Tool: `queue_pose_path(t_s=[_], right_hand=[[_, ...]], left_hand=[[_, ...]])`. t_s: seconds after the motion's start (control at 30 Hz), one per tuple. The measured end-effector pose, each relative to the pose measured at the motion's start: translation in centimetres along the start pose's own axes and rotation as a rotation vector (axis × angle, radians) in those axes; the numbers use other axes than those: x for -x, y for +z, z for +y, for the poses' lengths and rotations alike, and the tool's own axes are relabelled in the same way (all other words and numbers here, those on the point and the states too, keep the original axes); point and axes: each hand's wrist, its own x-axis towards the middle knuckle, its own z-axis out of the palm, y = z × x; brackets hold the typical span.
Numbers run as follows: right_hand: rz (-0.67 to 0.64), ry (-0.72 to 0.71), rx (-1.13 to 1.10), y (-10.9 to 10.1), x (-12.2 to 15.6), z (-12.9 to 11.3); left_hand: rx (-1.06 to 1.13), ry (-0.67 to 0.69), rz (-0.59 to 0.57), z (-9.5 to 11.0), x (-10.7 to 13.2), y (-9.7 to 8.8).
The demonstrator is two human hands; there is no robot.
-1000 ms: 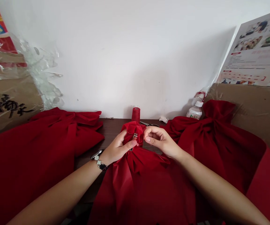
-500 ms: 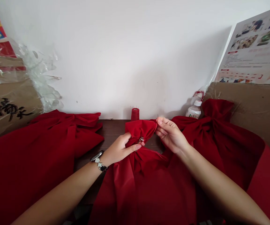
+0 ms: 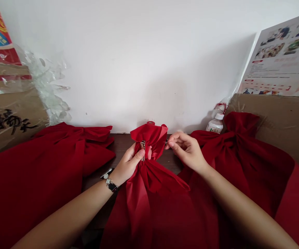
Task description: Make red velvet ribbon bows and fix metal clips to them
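A red cloth (image 3: 154, 197) lies gathered in front of me on a dark table (image 3: 123, 143). My left hand (image 3: 130, 164) pinches its bunched neck, where a small metal clip (image 3: 143, 147) sits, and the fanned top (image 3: 151, 136) stands upright. My right hand (image 3: 184, 148) is just to the right of the bunch, fingers pinched together on something thin that I cannot make out, perhaps a needle. A watch (image 3: 109, 180) is on my left wrist.
Two more gathered red cloths lie at the left (image 3: 48, 155) and right (image 3: 240, 152). A red thread spool (image 3: 151, 122) peeks behind the bunch. A white bottle (image 3: 215, 124) stands by the wall, with cardboard (image 3: 11, 114), crumpled plastic (image 3: 48, 90) and a poster (image 3: 281, 58) around.
My left hand has raised and turned the bunched top upright, so the clip faces me. My right hand dropped from the top edge of the fan to its right side.
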Motion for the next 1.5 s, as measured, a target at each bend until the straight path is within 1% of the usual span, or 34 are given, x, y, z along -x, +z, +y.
queue_pose_path(t_s=[0.07, 0.13, 0.23, 0.3, 0.47, 0.63, 0.9, 1.07, 1.23, 1.33, 1.5], right_hand=[[-0.042, -0.025, 0.093, 0.6, 0.4, 0.1], [-0.012, -0.038, 0.124, 1.2, 0.7, 0.1], [0.051, -0.051, 0.071, 1.6, 1.0, 0.3], [0.034, -0.055, 0.0, 1.7, 1.0, 0.4], [-0.045, -0.068, -0.109, 1.9, 1.0, 0.5], [-0.085, -0.079, -0.061, 1.9, 0.9, 0.3], [-0.123, -0.089, 0.087, 1.2, 0.9, 0.6], [-0.142, -0.154, 0.143, 1.2, 1.0, 0.3], [-0.124, -0.156, 0.17, 1.3, 1.1, 0.0], [-0.129, -0.149, 0.127, 1.3, 1.1, 0.0], [-0.129, -0.121, -0.012, 1.5, 1.2, 0.2]], left_hand=[[-0.009, 0.024, -0.025, 0.4, 0.2, 0.3], [-0.053, 0.045, -0.052, 0.6, 0.5, 0.6], [-0.115, 0.041, -0.081, 0.8, 0.9, 0.8], [-0.122, 0.031, -0.111, 0.8, 1.0, 0.9], [0.016, 0.04, -0.222, 0.9, 1.1, 1.3], [0.074, 0.006, -0.292, 0.7, 1.3, 1.4], [0.06, 0.01, -0.312, 1.4, 1.0, 1.3], [0.058, -0.011, -0.324, 1.1, 1.1, 1.2], [-0.009, 0.007, -0.309, 1.1, 1.2, 1.2], [-0.016, 0.022, -0.307, 1.2, 1.2, 1.2], [-0.009, 0.012, -0.302, 1.2, 1.2, 1.1]])
